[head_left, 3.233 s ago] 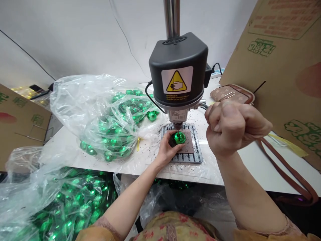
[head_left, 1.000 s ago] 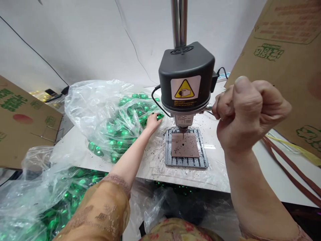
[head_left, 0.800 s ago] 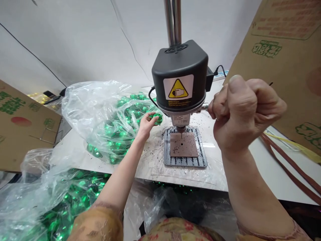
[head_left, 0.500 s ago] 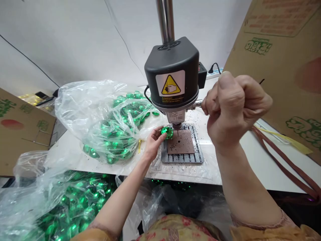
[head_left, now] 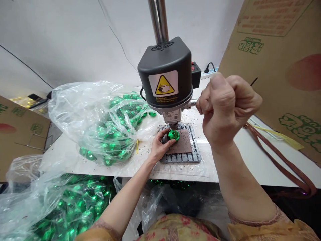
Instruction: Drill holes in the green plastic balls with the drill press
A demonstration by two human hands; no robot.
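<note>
Under the chuck of a small black drill press, my left hand pinches a shiny green faceted ball. The ball is over a brown square board lying on the slotted grey base plate. Whether the drill bit touches the ball, I cannot tell. My right hand is closed in a fist around the feed lever at the press's right side; most of the lever is hidden by the fingers.
A clear plastic bag of green balls lies left of the press; more green balls fill a bag below the table edge. Cardboard boxes flank the table. A brown strap lies at right, and dark shavings dot the white tabletop.
My left hand has carried the green ball rightward, from the board's left edge to beneath the chuck. My right hand keeps its grip on the lever. The whole view has shifted slightly.
</note>
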